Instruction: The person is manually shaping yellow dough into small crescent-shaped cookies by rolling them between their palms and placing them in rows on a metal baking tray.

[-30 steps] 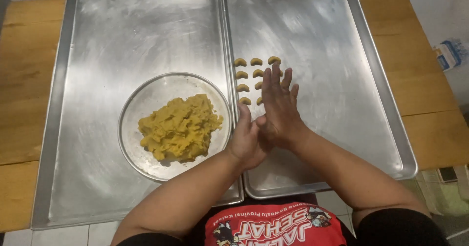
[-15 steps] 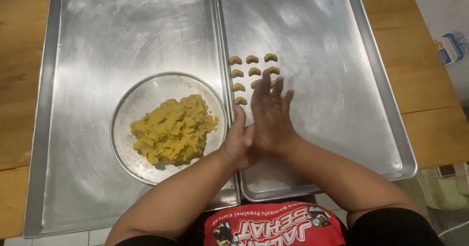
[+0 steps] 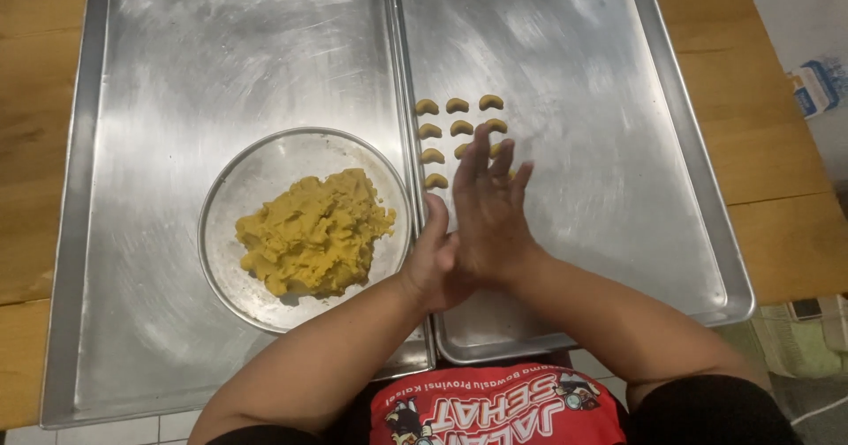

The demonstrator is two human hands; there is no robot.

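Hands: left hand (image 3: 435, 264) and right hand (image 3: 488, 220) are pressing together palm to palm, right lying flat over left, over the near-left part of the right tray (image 3: 618, 224).
Right hand: fingers are stretching out straight and a little spread, pointing to 12 o'clock; fingertips are reaching over the lowest crescents.
Left hand: mostly hidden under the right; thumb is showing at 10 o'clock of the pair, just beside the seam where the trays meet.
Hold: cannot tell whether any dough is sitting between the palms; nothing is showing there.
Crescents (image 3: 456, 105): small yellow curved pieces are lying in short rows on the right tray, at 12 o'clock from the hands, near the tray's left wall; some are partly covered by the fingers.
Bowl (image 3: 231, 189): clear glass, sitting on the left tray (image 3: 221, 65) at 9 o'clock from the hands, its rim close to the left thumb.
Dough (image 3: 311, 231): a lumpy yellow heap is filling the middle of the bowl.
Trays: two metal sheets are lying side by side, edges touching, on a wooden tabletop (image 3: 777, 145).
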